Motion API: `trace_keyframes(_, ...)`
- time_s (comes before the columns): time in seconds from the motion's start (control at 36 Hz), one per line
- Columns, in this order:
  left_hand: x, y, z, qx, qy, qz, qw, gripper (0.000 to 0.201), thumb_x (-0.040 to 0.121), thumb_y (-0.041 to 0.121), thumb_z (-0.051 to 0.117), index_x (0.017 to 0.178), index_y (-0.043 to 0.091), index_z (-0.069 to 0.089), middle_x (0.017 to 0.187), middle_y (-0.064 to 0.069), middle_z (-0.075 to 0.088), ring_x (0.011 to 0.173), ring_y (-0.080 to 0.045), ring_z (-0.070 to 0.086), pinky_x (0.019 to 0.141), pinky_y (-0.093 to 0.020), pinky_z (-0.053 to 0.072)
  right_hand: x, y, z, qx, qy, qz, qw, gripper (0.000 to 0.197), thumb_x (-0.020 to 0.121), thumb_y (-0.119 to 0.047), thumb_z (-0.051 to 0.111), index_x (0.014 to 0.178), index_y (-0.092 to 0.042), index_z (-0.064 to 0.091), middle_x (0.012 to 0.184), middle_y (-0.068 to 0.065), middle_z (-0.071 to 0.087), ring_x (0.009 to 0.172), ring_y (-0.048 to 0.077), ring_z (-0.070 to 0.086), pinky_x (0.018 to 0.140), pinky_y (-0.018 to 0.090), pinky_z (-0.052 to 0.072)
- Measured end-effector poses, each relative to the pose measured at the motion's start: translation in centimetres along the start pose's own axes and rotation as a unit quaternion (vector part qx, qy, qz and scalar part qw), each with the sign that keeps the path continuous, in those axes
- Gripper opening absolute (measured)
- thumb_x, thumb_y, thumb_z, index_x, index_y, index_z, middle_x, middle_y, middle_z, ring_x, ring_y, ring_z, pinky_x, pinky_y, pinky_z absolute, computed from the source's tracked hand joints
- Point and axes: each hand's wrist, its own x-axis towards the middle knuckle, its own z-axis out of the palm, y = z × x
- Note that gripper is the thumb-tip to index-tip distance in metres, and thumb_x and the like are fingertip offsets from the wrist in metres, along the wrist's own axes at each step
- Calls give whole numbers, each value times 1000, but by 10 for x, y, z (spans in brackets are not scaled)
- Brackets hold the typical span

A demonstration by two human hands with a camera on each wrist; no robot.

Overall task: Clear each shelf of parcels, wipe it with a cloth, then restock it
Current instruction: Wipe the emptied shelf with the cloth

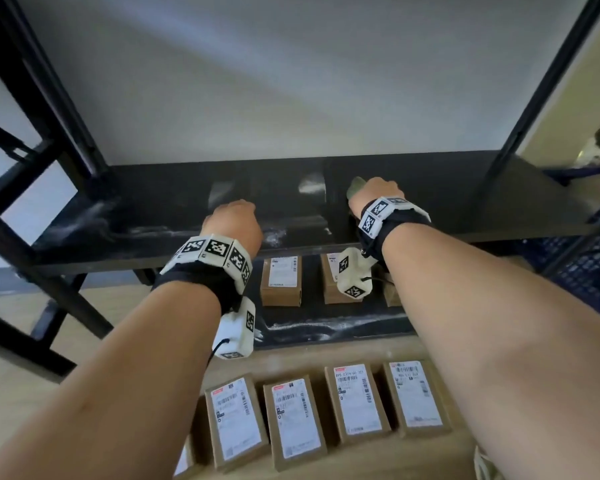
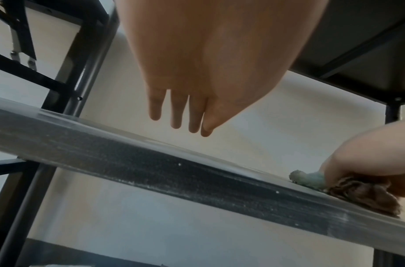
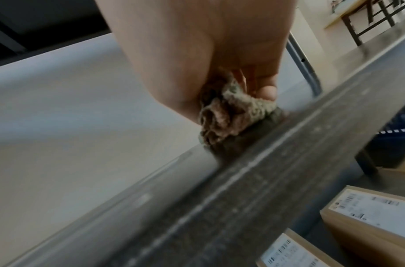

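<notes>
The black shelf (image 1: 440, 202) stands bare of parcels, with white dust streaks along its front. My right hand (image 1: 374, 194) grips a bunched greenish cloth (image 1: 356, 186) and presses it onto the shelf right of the middle. In the right wrist view the cloth (image 3: 228, 117) is crumpled under the curled fingers (image 3: 268, 92) against the shelf (image 3: 265, 180). My left hand (image 1: 234, 220) is over the shelf's front, left of the cloth. In the left wrist view its fingers (image 2: 176, 112) are straight and hold nothing, just above the shelf edge (image 2: 151, 162). At the far right of that view the cloth (image 2: 311, 178) shows.
Several brown labelled parcels (image 1: 293, 420) lie in a row on the floor below me. Three more parcels (image 1: 280, 280) stand on the lower shelf (image 1: 343, 323). Black uprights (image 1: 530, 109) frame the unit. A blue crate (image 1: 582, 261) sits at the right.
</notes>
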Motion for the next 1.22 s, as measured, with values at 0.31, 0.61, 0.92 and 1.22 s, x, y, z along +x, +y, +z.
trace_keyframes(0.31,14,-2,-10,4,-11,24,1000,50,90,1,42,138,9,45,141,-12,47,127,-29,47,104,-42,41,-20,-24,19,11,-14,-30,999,41,96,-46,40,88,-10,57,103,15,65,77,31,56,67,32,43)
trace_keyframes(0.61,-10,10,-4,-10,-23,40,999,50,88,0,43,138,9,44,142,-13,44,128,-30,44,107,-42,37,-58,-22,23,48,-51,-80,994,23,85,-30,57,87,-10,69,91,9,68,76,26,63,60,29,44)
trace_keyframes(0.92,-31,23,-2,-22,21,67,997,43,93,8,42,135,8,47,142,-11,45,131,-28,41,109,-42,34,-45,50,-9,-7,22,73,997,43,93,-37,54,123,-6,57,129,15,48,115,35,51,95,44,45)
trace_keyframes(1.22,-26,-5,-12,-12,-7,27,1000,50,89,0,42,137,11,46,142,-10,45,128,-29,45,105,-42,40,-68,-37,21,58,-51,-34,996,30,94,-34,49,89,-8,63,95,8,69,83,28,65,66,29,44)
